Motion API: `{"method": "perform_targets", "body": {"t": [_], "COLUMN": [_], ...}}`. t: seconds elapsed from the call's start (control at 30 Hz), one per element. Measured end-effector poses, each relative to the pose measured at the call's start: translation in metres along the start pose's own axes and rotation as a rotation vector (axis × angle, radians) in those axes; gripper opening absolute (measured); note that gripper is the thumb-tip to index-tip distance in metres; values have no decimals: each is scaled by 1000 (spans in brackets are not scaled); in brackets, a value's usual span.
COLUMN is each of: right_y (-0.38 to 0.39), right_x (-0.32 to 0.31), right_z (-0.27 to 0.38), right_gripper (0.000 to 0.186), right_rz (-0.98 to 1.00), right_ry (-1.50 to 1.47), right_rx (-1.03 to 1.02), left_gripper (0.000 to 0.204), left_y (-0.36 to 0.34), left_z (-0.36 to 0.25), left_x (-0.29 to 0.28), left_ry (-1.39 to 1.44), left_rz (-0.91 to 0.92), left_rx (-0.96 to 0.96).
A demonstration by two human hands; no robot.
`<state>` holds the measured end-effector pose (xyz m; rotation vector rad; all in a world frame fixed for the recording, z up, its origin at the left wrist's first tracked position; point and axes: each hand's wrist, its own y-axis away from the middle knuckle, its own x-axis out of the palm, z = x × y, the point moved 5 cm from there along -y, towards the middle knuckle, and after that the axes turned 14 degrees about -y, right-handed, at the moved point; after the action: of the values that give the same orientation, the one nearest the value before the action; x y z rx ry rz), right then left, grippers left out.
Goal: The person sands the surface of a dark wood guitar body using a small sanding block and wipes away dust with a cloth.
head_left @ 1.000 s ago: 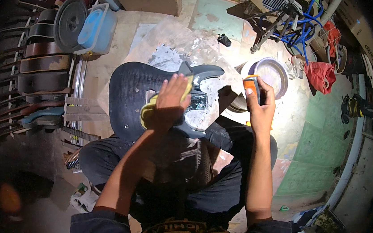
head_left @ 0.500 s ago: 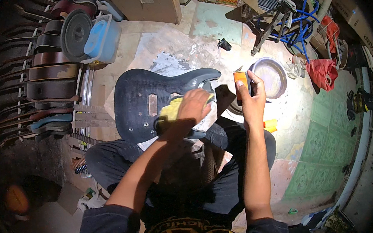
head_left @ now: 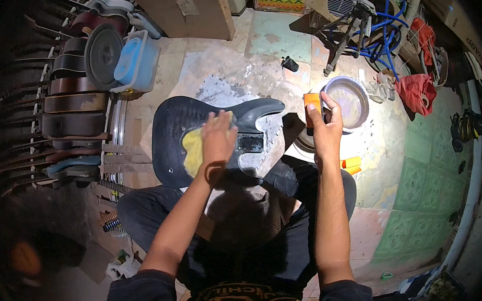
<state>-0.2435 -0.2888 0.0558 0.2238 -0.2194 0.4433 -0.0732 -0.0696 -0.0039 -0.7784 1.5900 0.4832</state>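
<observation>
A dark, matte electric guitar body (head_left: 171, 119) lies in front of my crossed legs, its two horns pointing right. Across its middle, my left hand (head_left: 218, 138) presses a yellow cloth (head_left: 193, 150) flat on the surface, covering part of the face. A rectangular pickup cavity (head_left: 250, 143) shows just right of that hand. Held up to the right of the body, my right hand (head_left: 327, 127) grips an orange-and-dark block (head_left: 313, 109) between thumb and fingers. The block may be wrapped in sandpaper, but I cannot tell for sure.
A round basin (head_left: 362, 104) stands beyond my right hand. An orange piece (head_left: 351, 165) lies near my right knee. Several guitars (head_left: 71, 103) hang in a rack at left, beside a clear plastic tub (head_left: 139, 61). A small black cup (head_left: 289, 63) and blue hose (head_left: 385, 49) are farther off.
My left hand and the yellow cloth have slid left across the guitar body, uncovering the cavity near the horns. The right hand keeps its hold on the block, almost unmoved.
</observation>
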Motion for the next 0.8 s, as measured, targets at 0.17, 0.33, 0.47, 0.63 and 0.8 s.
{"method": "perform_targets", "body": {"t": [0.17,0.33,0.47,0.63,0.8], "right_y": [-2,-1,-7,-7,-6], "right_x": [3,-1,-18,-14,-11], "right_z": [0,4,-4,-1,-1], "right_gripper": [49,48,49,49,51], "right_rz": [-12,-11,-27,-28,-17], "right_ry": [3,-43,-52,-105,-45], "right_rx": [15,66,67,65,46], "left_gripper": [52,50,51,52,52], "left_y": [5,-4,2,7,13], "left_z": [-55,-73,-15,-11,-47], "left_x": [33,31,28,22,17], "left_ry": [31,36,98,17,100], "left_rz": [70,76,11,-14,127], "left_rx": [353,384,152,26,297]}}
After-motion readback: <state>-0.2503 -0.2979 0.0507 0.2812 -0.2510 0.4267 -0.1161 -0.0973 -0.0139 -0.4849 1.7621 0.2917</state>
